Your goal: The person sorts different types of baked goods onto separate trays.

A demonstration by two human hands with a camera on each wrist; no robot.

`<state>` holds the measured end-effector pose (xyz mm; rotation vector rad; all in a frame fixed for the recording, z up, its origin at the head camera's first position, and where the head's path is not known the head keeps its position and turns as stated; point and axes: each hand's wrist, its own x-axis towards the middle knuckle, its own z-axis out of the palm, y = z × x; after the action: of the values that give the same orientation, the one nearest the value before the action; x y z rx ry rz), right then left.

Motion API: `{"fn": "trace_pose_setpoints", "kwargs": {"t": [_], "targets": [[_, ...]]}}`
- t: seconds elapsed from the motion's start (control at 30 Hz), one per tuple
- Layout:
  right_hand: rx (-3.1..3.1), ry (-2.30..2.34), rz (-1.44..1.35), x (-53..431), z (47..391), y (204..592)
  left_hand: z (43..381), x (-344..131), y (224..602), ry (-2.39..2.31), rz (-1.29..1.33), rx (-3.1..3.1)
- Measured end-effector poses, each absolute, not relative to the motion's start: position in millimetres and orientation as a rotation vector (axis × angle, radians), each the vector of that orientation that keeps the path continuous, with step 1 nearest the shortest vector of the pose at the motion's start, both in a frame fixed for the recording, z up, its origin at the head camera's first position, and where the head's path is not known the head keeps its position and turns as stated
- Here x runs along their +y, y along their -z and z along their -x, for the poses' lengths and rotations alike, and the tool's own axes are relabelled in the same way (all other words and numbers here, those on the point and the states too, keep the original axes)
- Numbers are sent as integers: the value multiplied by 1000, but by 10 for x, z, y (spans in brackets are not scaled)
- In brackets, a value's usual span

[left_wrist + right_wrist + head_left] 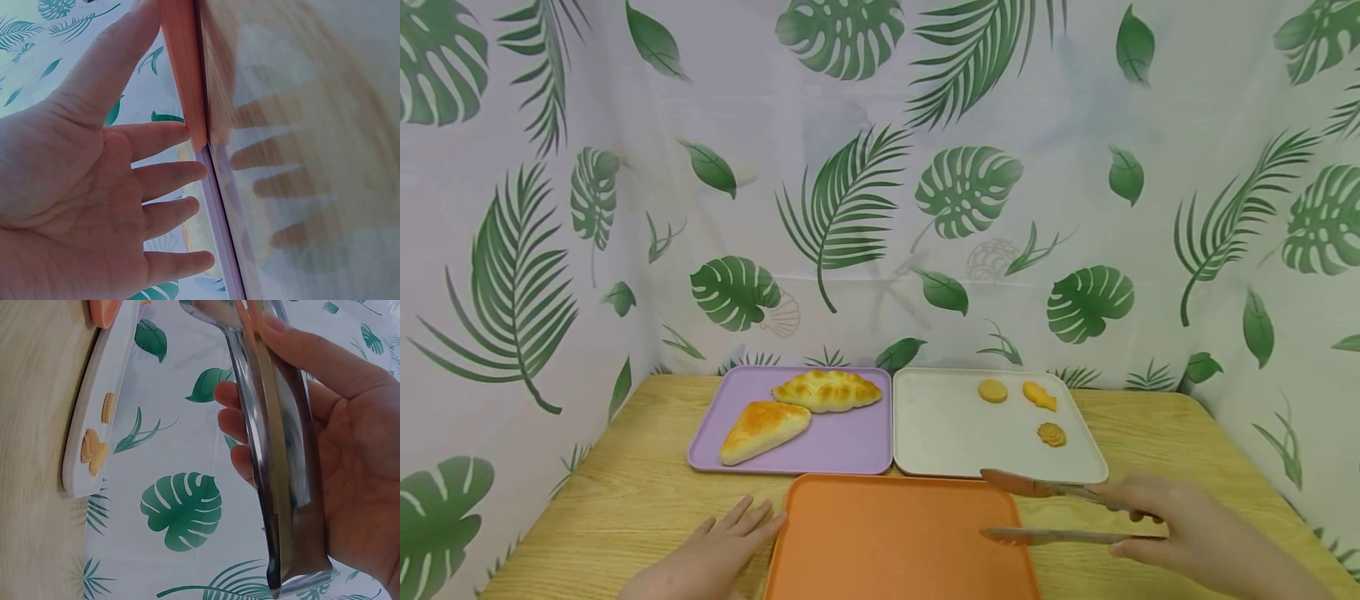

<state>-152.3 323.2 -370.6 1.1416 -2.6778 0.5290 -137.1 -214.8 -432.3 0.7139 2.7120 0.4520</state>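
Observation:
My left hand (715, 546) lies with its fingers spread at the left edge of an orange tray (898, 537). In the left wrist view, the thumb reaches the orange rim and the palm holds nothing. My right hand (1195, 529) holds a pair of metal tongs (1067, 536) between thumb and fingers. The tongs point left over the orange tray's right edge, their tips apart with nothing between them. Beyond them, the white tray (940, 433) bears a round biscuit (992, 391), a fish-shaped cracker (1040, 396) and a swirled cookie (1051, 434).
A purple tray (850, 446) at the back left carries a braided bread loaf (827, 391) and a triangular bread piece (764, 432). The trays stand on a wooden table (625, 475). Behind it hangs a leaf-patterned cloth (865, 317).

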Motion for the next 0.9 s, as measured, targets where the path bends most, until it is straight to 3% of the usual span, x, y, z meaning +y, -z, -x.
{"fn": "trace_pose_setpoints", "kwargs": {"t": [0.33, 0.9], "targets": [[-2936, -628, -1375, 3222, 1408, 3706, 1377, -2132, 4330, -433, -721, 2718], [-3169, -587, -1097, 3044, 1431, 3755, 1360, -2111, 4285, -472, -723, 2691]]}}
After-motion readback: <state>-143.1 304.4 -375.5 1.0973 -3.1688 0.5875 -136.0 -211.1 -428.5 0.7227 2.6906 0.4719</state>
